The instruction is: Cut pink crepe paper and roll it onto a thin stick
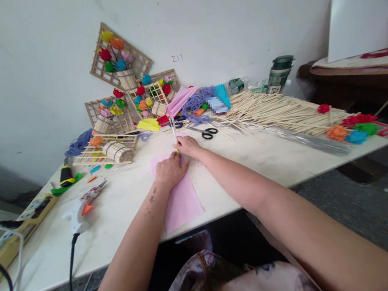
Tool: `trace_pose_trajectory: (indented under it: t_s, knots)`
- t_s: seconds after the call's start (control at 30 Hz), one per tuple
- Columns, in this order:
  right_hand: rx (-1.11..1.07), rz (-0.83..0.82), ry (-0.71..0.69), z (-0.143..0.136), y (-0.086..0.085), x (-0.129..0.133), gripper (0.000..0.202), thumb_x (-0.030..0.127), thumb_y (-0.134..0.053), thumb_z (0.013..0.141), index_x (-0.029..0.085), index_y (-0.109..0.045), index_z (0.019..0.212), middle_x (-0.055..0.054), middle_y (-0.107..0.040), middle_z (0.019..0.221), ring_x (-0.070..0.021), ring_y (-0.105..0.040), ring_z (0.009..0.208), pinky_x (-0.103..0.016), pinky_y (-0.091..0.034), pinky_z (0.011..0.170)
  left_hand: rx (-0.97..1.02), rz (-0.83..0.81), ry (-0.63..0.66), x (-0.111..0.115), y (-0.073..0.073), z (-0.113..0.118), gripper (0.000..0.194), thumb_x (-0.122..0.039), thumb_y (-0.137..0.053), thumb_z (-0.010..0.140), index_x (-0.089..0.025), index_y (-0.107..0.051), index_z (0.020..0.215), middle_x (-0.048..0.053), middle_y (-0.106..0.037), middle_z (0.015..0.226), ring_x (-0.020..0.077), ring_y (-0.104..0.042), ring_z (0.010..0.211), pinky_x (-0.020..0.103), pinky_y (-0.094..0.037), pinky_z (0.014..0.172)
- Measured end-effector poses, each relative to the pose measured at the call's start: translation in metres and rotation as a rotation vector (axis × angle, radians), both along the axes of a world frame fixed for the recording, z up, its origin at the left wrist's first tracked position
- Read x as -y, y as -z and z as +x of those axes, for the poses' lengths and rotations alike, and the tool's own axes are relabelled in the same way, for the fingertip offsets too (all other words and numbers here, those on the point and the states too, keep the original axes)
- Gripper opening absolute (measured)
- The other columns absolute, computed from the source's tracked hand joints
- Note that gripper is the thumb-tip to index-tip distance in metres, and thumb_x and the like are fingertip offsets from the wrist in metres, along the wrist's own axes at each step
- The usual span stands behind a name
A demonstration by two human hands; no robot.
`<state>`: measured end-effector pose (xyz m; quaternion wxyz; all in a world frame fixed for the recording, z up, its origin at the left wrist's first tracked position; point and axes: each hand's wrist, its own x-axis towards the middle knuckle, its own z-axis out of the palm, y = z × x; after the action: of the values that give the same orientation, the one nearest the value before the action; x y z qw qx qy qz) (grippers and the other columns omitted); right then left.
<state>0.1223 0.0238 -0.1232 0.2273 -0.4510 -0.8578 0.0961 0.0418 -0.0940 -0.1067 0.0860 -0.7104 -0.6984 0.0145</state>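
Observation:
A sheet of pink crepe paper [181, 205] lies on the white table and runs to its front edge. My left hand [171, 170] rests flat on it, pressing it down with the fingers stretched forward. Just ahead, my right hand [187, 145] is closed around a slim white pen-like stick [173, 128] that points upward. Its lower end is hidden by my fingers. Something small and yellow [176, 151] shows between the two hands, too small to name. Black-handled scissors [207, 133] lie beyond my right hand.
A glue gun [78, 217] and a power strip [30, 215] with cables are at the left. Bamboo lattices with paper flowers [120, 65] lean on the wall. Bamboo sticks [277, 112] cover the right back, near a dark green bottle [280, 74] and coloured paper pieces [356, 135].

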Motion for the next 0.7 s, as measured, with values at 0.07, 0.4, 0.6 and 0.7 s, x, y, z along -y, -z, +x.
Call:
trace_pose_trajectory:
  t_s: [0.07,0.4,0.6,0.7]
  knots:
    - [0.001,-0.005,0.0,0.0,0.0,0.0,0.031,0.039,-0.042,0.086,0.018,-0.059,0.1,-0.008,-0.066,0.1,-0.0186,-0.059,0.091,-0.026,-0.041,0.073,0.004,-0.006,-0.028,0.001,-0.001,0.001,0.055,-0.053,-0.019,0.086,-0.021,-0.043,0.124,0.012,-0.049,0.127,0.0285,-0.058,0.098,0.041,-0.043,0.079]
    - [0.0,0.01,-0.017,0.002,0.0,0.002,0.032,0.039,-0.041,0.085,0.018,-0.059,0.1,-0.009,-0.066,0.1,-0.0194,-0.06,0.09,-0.026,-0.041,0.072,0.028,0.045,-0.059,-0.004,0.003,-0.008,0.047,-0.046,-0.019,0.089,-0.024,-0.046,0.12,0.008,-0.064,0.106,0.0263,-0.061,0.092,0.038,-0.044,0.077]
    - [-0.005,0.008,-0.018,0.004,-0.002,0.004,0.033,0.041,-0.042,0.085,0.017,-0.06,0.098,-0.009,-0.066,0.1,-0.0195,-0.06,0.09,-0.026,-0.041,0.073,0.042,0.058,-0.032,-0.005,0.003,-0.01,0.046,-0.044,-0.02,0.088,-0.025,-0.048,0.119,0.006,-0.062,0.113,0.0265,-0.061,0.093,0.039,-0.045,0.077]
    - [-0.005,0.004,-0.018,0.005,-0.003,0.005,0.033,0.041,-0.042,0.084,0.017,-0.061,0.098,-0.009,-0.066,0.099,-0.0187,-0.06,0.09,-0.026,-0.041,0.074,0.048,0.06,-0.032,-0.005,0.003,-0.01,0.046,-0.044,-0.019,0.088,-0.025,-0.05,0.118,0.006,-0.061,0.113,0.0271,-0.061,0.092,0.041,-0.045,0.076]
